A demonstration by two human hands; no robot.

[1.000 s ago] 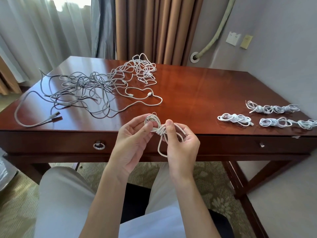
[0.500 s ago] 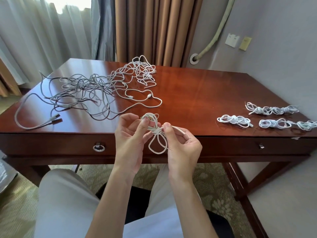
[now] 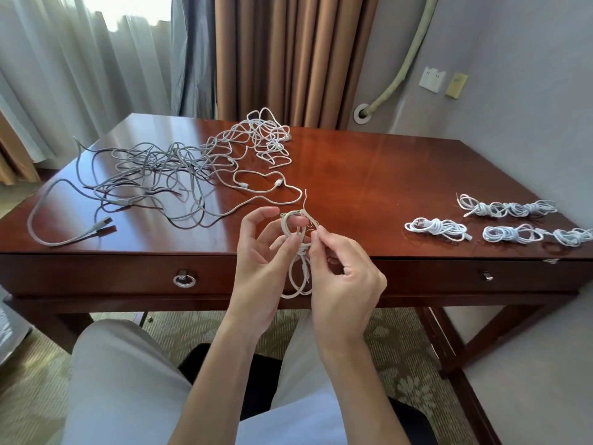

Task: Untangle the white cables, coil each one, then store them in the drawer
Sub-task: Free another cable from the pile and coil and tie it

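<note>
A room with sheer and brown curtains [image 3: 288, 53] and a grey wall holds a dark red wooden worktop [image 3: 369, 175] over a patterned carpet [image 3: 205, 326]. Along the worktop's near front edge runs a closed drawer [image 3: 128, 274] with a ring pull [image 3: 184, 280]. On the worktop, left and back of its centre, sprawls a large tangle of grey and white cables [image 3: 179, 168], one grey plug end trailing toward the near left corner. At the worktop's right end, close to the near edge, lie four coiled white bundles [image 3: 500, 220], set just beside one another in two short rows. Below the worktop's front edge the person's light trouser legs and a dark seat show.

In front of the drawer, about mid-width of the worktop, both hands hold one small coiled white cable [image 3: 296, 252]. The left hand [image 3: 260, 271] has its fingers curled, thumb and fingertips pinching the coil where its wraps cross, with a loop rising above the fingers and another hanging below. The right hand [image 3: 345, 281] pinches a thin loose end of the same cable between thumb and forefinger, the other fingers curled in; the tip sticks up past the worktop's edge.
</note>
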